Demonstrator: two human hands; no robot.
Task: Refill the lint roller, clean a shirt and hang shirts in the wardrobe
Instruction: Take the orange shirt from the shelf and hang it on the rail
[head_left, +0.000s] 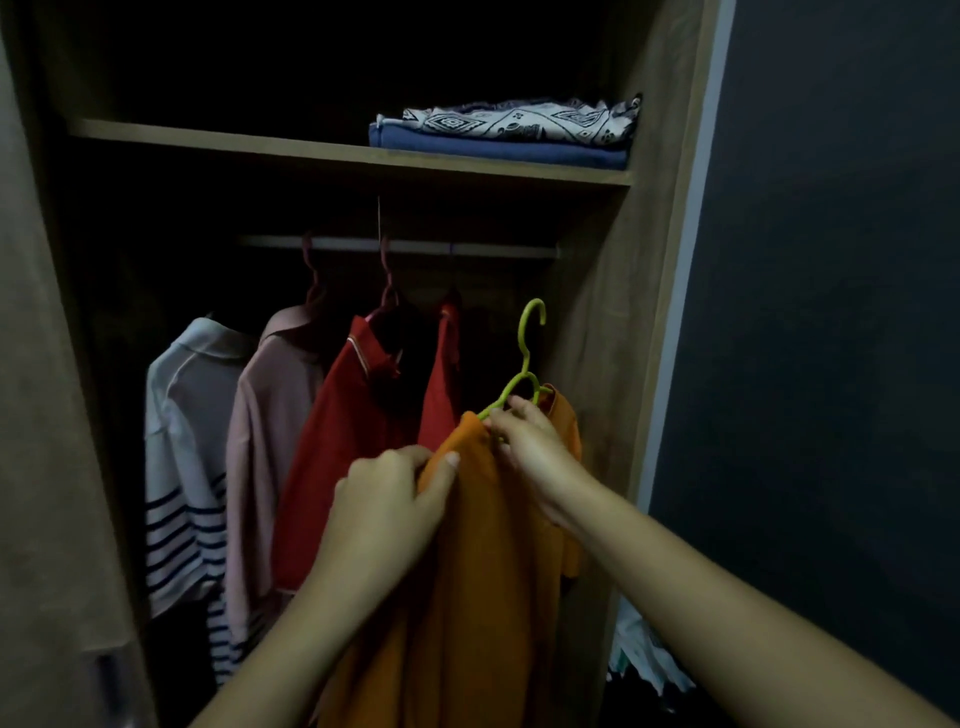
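Both forearms (727, 587) are shown bare to the frame edge. The left grip (387, 499) and right grip (530, 441) are likewise uncovered.

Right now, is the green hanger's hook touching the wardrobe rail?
Apart. The head view shows the green hanger below the rail, dark interior between its hook and the bar; the right hand grips its neck.

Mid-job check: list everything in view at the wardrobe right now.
wardrobe: one, brown wood, open.
rail: one, pale, under the shelf.
folded clothes: two, patterned white on blue, shelf's right end.
striped white shirt: one, rail, leftmost.
pink shirt: one, next right.
red shirt: one, right of pink.
green hanger: one, hook free below the rail.
orange shirt: one, on the green hanger, off the rail.
left hand: grips the orange shirt's shoulder.
right hand: holds the green hanger's neck.
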